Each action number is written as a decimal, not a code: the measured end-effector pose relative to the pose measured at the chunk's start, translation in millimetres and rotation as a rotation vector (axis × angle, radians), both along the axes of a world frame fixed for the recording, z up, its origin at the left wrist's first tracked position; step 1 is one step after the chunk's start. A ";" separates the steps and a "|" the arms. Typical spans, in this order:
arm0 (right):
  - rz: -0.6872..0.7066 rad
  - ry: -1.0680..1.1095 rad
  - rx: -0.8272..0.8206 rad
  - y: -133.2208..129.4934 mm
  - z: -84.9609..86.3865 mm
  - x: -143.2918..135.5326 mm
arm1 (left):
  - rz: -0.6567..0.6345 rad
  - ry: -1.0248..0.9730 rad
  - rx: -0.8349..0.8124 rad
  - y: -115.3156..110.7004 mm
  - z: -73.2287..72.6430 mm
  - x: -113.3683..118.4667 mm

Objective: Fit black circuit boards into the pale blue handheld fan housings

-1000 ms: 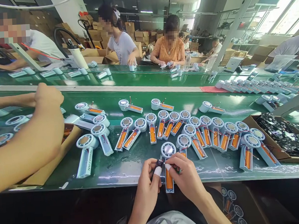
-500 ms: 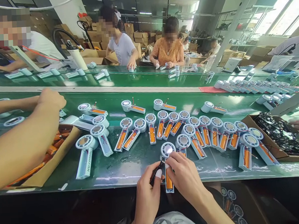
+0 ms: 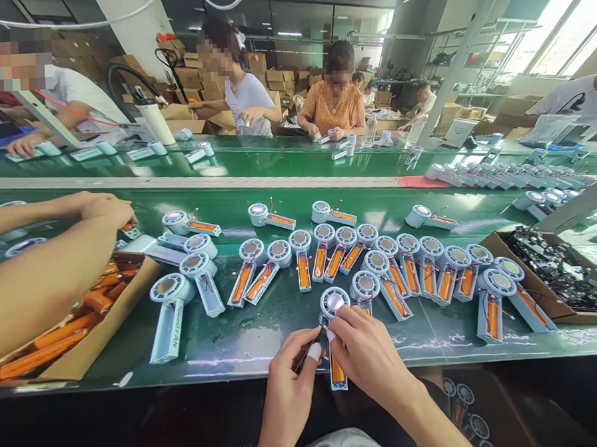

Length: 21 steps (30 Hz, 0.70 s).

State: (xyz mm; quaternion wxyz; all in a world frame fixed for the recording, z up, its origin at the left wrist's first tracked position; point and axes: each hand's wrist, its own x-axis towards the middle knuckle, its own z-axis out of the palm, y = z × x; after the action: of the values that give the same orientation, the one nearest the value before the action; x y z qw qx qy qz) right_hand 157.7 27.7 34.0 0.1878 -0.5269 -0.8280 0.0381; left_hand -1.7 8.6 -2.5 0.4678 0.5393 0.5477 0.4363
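In the middle front of the bench stands a pale blue handheld fan (image 3: 335, 303), its handle toward me with an orange battery (image 3: 339, 371) inside. My left hand (image 3: 292, 378) is closed on a small black circuit board (image 3: 302, 362), mostly hidden by the fingers, just left of the handle. A white cover sits on the left thumb. My right hand (image 3: 370, 354) lies over the upper handle, its thumb and fingertips pinched close to the board's upper end. What the pinch holds is too small to make out. Several similar fans (image 3: 346, 236) with batteries and thin wires lie behind.
A carton (image 3: 80, 355) of orange batteries stands left, under a co-worker's arms (image 3: 40, 264). Another carton (image 3: 537, 298) at right holds black boards. Fans (image 3: 273, 215) lie on the green belt behind. Across it, people (image 3: 332, 108) work. The bench edge is close to me.
My fingertips have come together at the board's upper end, and the board has turned further out of sight. The co-worker's arms at left shifted, and more batteries show in the carton.
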 end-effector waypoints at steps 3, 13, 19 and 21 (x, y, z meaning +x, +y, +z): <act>0.004 -0.083 0.016 -0.9 3.8 -1.9 | 0.035 0.086 0.144 -1.3 1.3 2.0; 0.074 0.311 -0.264 5.1 -1.8 11.7 | -0.130 -0.139 -0.069 13.7 11.0 -14.6; 0.027 0.419 -0.278 6.7 -3.1 6.8 | -0.171 -0.087 -0.045 17.9 9.6 -21.1; -0.019 0.453 -0.279 4.0 1.1 9.5 | -0.166 0.009 -0.026 16.8 10.1 -24.2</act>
State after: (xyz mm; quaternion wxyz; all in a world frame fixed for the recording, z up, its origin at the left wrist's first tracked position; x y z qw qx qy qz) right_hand 167.1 31.7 35.1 0.2941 -0.5335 -0.7466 0.2672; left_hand -25.8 25.4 7.5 0.5068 0.5788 0.5087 0.3865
